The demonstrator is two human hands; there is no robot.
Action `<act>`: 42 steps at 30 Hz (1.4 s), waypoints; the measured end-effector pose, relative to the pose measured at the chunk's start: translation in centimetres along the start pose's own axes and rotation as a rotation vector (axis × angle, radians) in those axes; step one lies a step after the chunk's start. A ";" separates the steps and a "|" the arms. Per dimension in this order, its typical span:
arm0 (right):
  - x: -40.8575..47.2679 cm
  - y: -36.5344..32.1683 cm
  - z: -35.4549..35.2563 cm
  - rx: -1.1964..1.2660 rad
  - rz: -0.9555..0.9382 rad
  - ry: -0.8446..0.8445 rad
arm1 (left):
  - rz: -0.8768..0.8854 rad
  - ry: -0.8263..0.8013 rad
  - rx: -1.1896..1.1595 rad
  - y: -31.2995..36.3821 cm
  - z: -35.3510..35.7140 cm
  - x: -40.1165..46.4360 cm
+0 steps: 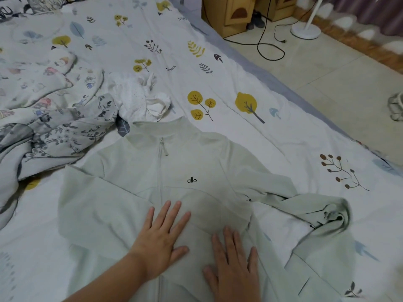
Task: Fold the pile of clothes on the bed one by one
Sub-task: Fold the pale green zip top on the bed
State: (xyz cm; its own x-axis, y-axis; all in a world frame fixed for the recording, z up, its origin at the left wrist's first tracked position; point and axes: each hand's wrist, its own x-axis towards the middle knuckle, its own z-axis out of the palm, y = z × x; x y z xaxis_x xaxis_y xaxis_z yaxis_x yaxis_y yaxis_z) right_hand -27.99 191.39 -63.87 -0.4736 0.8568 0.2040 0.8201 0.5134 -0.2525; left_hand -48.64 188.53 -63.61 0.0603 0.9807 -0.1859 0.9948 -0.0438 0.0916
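Note:
A pale green zip-up jacket [185,162] with a small black logo lies front-up on the bed [239,88], collar pointing away from me. Its right sleeve [322,212] is bunched and twisted out to the right; the left sleeve lies along the body. My left hand [161,238] presses flat on the jacket's front by the zipper, fingers straight and spread. My right hand [233,264] lies flat just to the right of it, on the lower front. Behind the collar sits a crumpled white dotted garment [139,99], and a grey floral garment [72,125] lies to the left.
A cartoon-print quilt [41,83] is heaped at the left of the bed. The bed's right edge [290,92] runs diagonally, with tiled floor beyond. On the floor stand a wooden cabinet [229,14], a black cable [268,46] and a white fan base [305,31].

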 end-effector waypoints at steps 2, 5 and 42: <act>1.3 1.7 -1.7 0.050 -0.019 0.135 | -0.004 0.026 0.008 0.4 -0.8 0.3; 3.6 5.5 -5.1 0.104 0.345 0.242 | -0.013 0.112 -0.010 2.0 -2.2 1.8; 9.5 6.6 -14.6 0.807 0.788 -0.373 | -0.584 -0.092 -1.748 2.4 -15.1 -5.1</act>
State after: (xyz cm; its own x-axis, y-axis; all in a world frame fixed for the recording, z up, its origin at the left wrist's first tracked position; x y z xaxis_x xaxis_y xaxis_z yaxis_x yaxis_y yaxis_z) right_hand -22.39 202.23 -49.84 -0.1029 0.8424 -0.5289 0.5511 -0.3944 -0.7354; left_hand -47.79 186.34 -47.73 -0.1561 0.7819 -0.6036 -0.3176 0.5388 0.7802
